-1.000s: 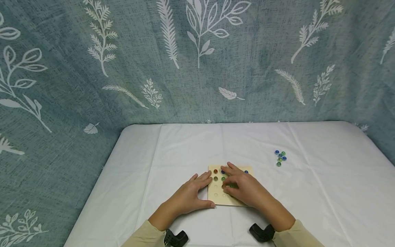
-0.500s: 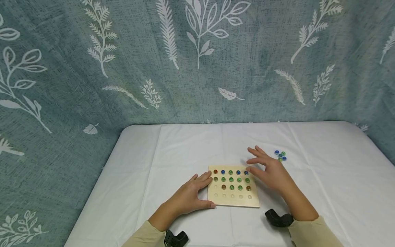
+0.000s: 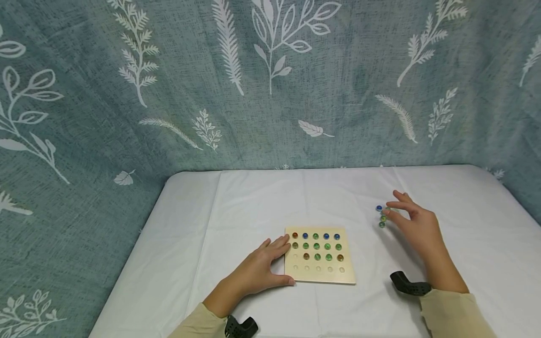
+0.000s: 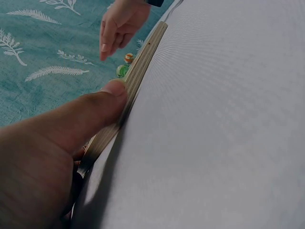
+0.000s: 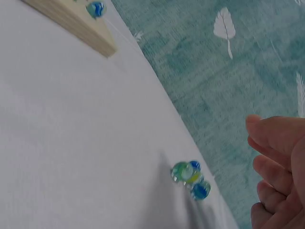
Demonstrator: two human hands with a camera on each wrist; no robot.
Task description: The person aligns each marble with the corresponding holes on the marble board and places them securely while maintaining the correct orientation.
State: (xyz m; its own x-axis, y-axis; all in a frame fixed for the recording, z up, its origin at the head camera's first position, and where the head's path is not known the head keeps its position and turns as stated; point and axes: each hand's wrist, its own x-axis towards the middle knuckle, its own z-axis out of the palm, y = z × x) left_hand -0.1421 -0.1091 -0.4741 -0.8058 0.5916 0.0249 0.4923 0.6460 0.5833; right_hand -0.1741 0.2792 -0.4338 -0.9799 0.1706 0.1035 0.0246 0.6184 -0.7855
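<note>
My left hand (image 3: 264, 267) braces the near left corner of a pale wooden board (image 3: 348, 277). Its thumb lies along the near edge and its straight fingers touch the left edge. Glass marbles fill the board's two far rows, and a third row carries amber marbles (image 3: 340, 257) and green ones (image 3: 328, 257). Over at the right, my right hand (image 3: 418, 227) hovers at a small cluster of loose marbles (image 3: 382, 225), thumb and forefinger tips close together above them. Nothing shows between those fingertips in the right wrist view, where blue and green marbles (image 5: 200, 190) lie below.
The nearest row of the board has bare hollows (image 3: 319, 268), and one more is at the left of the third row. A white cloth (image 3: 253, 202) covers the table. Behind hangs a green-blue leaf-print curtain (image 3: 359, 70). Black devices (image 3: 410, 285) sit at both wrists.
My right hand has left the board's third row and moved right and away to the loose marbles. A brown marble shows uncovered in that row. The left hand has stayed still.
</note>
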